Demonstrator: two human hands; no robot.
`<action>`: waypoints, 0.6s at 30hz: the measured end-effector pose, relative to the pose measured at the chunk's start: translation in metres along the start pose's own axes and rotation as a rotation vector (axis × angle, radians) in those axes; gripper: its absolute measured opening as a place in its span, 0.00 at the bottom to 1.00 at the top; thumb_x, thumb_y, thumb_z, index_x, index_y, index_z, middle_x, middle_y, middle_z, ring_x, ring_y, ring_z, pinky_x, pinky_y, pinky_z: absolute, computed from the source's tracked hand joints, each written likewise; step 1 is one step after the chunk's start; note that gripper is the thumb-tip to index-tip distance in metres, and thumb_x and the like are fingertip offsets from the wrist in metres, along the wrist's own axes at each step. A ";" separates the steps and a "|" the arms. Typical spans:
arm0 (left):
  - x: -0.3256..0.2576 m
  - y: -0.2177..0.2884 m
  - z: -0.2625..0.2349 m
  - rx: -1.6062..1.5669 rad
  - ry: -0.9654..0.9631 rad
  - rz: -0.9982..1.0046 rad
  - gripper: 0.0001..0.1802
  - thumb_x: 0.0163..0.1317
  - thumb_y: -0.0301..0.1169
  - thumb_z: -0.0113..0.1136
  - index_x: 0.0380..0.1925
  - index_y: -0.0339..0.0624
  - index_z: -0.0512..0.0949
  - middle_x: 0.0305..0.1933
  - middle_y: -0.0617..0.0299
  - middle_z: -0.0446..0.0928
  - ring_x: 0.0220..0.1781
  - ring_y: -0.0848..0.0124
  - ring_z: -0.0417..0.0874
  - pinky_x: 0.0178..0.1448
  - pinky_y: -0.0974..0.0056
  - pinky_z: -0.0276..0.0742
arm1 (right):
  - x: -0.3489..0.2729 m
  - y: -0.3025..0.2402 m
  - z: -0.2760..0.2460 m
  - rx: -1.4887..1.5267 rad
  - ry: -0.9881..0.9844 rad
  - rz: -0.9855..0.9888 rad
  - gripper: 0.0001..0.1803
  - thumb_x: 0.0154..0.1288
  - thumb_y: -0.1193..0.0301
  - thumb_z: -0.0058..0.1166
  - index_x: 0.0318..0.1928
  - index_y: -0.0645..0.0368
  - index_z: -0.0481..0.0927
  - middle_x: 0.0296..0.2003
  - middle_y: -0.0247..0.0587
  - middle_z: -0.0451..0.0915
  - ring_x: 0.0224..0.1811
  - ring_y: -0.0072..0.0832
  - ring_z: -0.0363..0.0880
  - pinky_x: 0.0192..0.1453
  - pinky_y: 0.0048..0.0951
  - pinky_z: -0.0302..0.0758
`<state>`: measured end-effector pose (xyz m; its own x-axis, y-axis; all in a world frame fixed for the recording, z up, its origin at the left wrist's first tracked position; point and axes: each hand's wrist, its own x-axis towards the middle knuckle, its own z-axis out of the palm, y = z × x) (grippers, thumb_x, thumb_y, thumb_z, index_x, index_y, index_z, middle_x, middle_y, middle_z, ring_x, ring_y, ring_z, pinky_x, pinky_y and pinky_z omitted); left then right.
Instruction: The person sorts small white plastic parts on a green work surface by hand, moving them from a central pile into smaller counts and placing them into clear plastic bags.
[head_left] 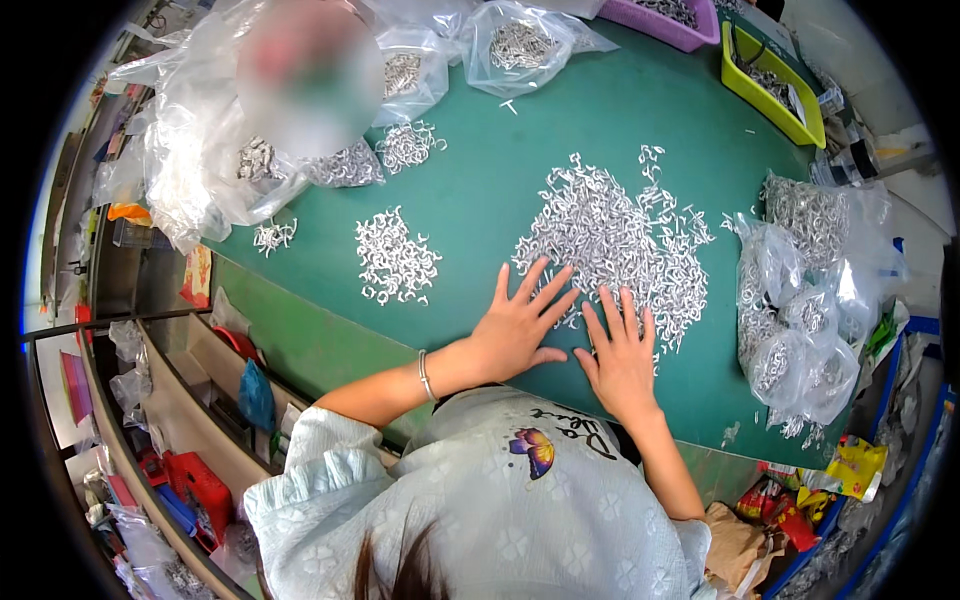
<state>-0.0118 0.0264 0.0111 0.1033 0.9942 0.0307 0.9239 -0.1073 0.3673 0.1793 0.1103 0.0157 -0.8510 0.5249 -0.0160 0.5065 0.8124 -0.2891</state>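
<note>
A large heap of small silver metal hooks (pixel 610 235) lies spread on the green table (pixel 500 190). My left hand (pixel 520 325) rests flat with fingers spread at the heap's near left edge, fingertips touching the hooks. My right hand (pixel 622 355) lies flat beside it, fingers spread on the heap's near edge. Neither hand grips anything. A smaller separate pile of hooks (pixel 396 258) sits to the left of my left hand.
Clear plastic bags of hooks (pixel 800 320) lie at the right; more bags (pixel 200 150) are piled at the far left. A yellow bin (pixel 770 95) and a purple bin (pixel 670 25) stand at the back. Shelves with red and blue items (pixel 200 480) run under the table's left side.
</note>
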 end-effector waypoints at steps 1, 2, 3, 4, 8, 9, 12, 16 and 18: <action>0.001 -0.001 0.003 0.026 0.010 0.004 0.43 0.57 0.52 0.61 0.68 0.45 0.60 0.76 0.54 0.50 0.77 0.47 0.47 0.67 0.28 0.50 | -0.001 0.002 -0.001 -0.027 0.011 0.000 0.31 0.62 0.60 0.57 0.65 0.50 0.68 0.71 0.44 0.56 0.74 0.47 0.49 0.71 0.60 0.49; 0.007 -0.005 0.006 0.051 0.021 0.007 0.43 0.57 0.53 0.60 0.68 0.46 0.60 0.76 0.54 0.50 0.77 0.47 0.47 0.68 0.28 0.50 | 0.003 0.008 -0.004 -0.055 0.021 -0.002 0.30 0.62 0.60 0.57 0.65 0.48 0.69 0.71 0.43 0.56 0.74 0.47 0.49 0.71 0.60 0.49; 0.015 -0.008 0.006 0.079 0.034 0.014 0.42 0.58 0.54 0.59 0.68 0.46 0.60 0.76 0.55 0.50 0.77 0.47 0.47 0.68 0.28 0.50 | 0.008 0.014 -0.006 -0.084 0.036 -0.001 0.29 0.62 0.60 0.57 0.64 0.47 0.70 0.71 0.41 0.57 0.74 0.46 0.49 0.71 0.60 0.50; 0.023 -0.012 0.008 0.100 0.051 0.008 0.40 0.59 0.52 0.58 0.68 0.47 0.60 0.76 0.56 0.51 0.76 0.47 0.48 0.68 0.29 0.50 | 0.015 0.021 -0.007 -0.079 0.064 0.002 0.27 0.62 0.61 0.57 0.63 0.43 0.71 0.70 0.37 0.59 0.74 0.45 0.52 0.72 0.58 0.51; 0.052 -0.028 0.011 0.132 0.123 0.015 0.35 0.64 0.46 0.56 0.68 0.48 0.61 0.75 0.57 0.52 0.76 0.47 0.50 0.68 0.30 0.51 | 0.042 0.049 -0.014 -0.172 0.142 -0.013 0.24 0.63 0.64 0.57 0.61 0.42 0.73 0.68 0.34 0.61 0.71 0.44 0.57 0.71 0.54 0.54; 0.057 -0.030 0.011 0.133 0.119 0.012 0.35 0.64 0.45 0.56 0.68 0.47 0.61 0.75 0.56 0.52 0.75 0.47 0.50 0.68 0.30 0.51 | 0.047 0.057 -0.014 -0.143 0.169 -0.003 0.24 0.63 0.64 0.57 0.61 0.43 0.74 0.68 0.35 0.62 0.71 0.44 0.57 0.71 0.54 0.54; 0.066 -0.029 0.012 0.075 0.167 -0.021 0.35 0.63 0.42 0.57 0.68 0.45 0.60 0.75 0.54 0.52 0.75 0.46 0.50 0.68 0.30 0.51 | 0.056 0.073 -0.017 0.014 0.284 0.013 0.21 0.63 0.67 0.57 0.58 0.48 0.76 0.64 0.39 0.67 0.70 0.44 0.60 0.71 0.52 0.54; 0.071 -0.015 0.016 0.024 0.203 -0.011 0.35 0.62 0.37 0.59 0.67 0.41 0.60 0.74 0.51 0.52 0.75 0.46 0.50 0.68 0.29 0.49 | 0.072 0.055 -0.012 0.123 0.426 0.093 0.19 0.63 0.72 0.54 0.55 0.60 0.76 0.62 0.44 0.69 0.70 0.45 0.60 0.70 0.53 0.53; 0.068 -0.011 0.016 0.045 0.121 0.031 0.34 0.61 0.34 0.60 0.67 0.41 0.60 0.74 0.51 0.53 0.76 0.47 0.50 0.69 0.29 0.49 | 0.068 0.039 -0.001 0.100 0.341 0.036 0.23 0.63 0.71 0.55 0.58 0.61 0.72 0.64 0.43 0.68 0.70 0.44 0.59 0.72 0.53 0.51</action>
<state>-0.0090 0.0951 -0.0056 0.0897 0.9840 0.1542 0.9367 -0.1360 0.3226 0.1414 0.1780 0.0042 -0.7290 0.6214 0.2872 0.5051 0.7714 -0.3870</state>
